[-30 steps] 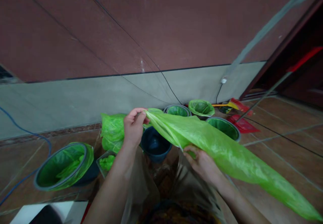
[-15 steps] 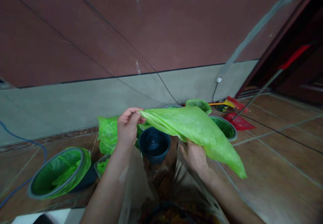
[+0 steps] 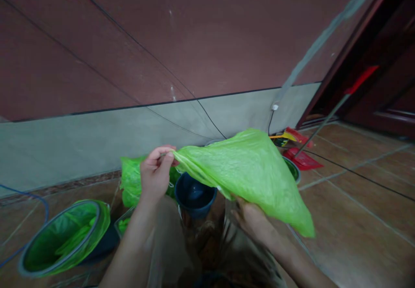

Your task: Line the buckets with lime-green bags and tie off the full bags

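A light green plastic bag (image 3: 249, 171) stretches sideways in front of me, its loose end hanging down to the right. My left hand (image 3: 157, 169) pinches the gathered left corner between thumb and fingers. Under the bag's lower edge, my right hand (image 3: 254, 219) grips the plastic, with its fingertips partly hidden by the film. Below the bag, between my knees, stands an empty dark blue bucket (image 3: 195, 197).
At the left is a bin (image 3: 60, 240) lined with green plastic, with more green plastic inside. A bulging green bag (image 3: 131, 184) rests by the wall. On the right are a red dustpan (image 3: 303, 159) with a long handle, a black cable and another lined bin (image 3: 293, 170).
The bag has spread wider and its top has risen, covering the small lined bin behind it. Both hands keep their hold. The whole view has shifted slightly.
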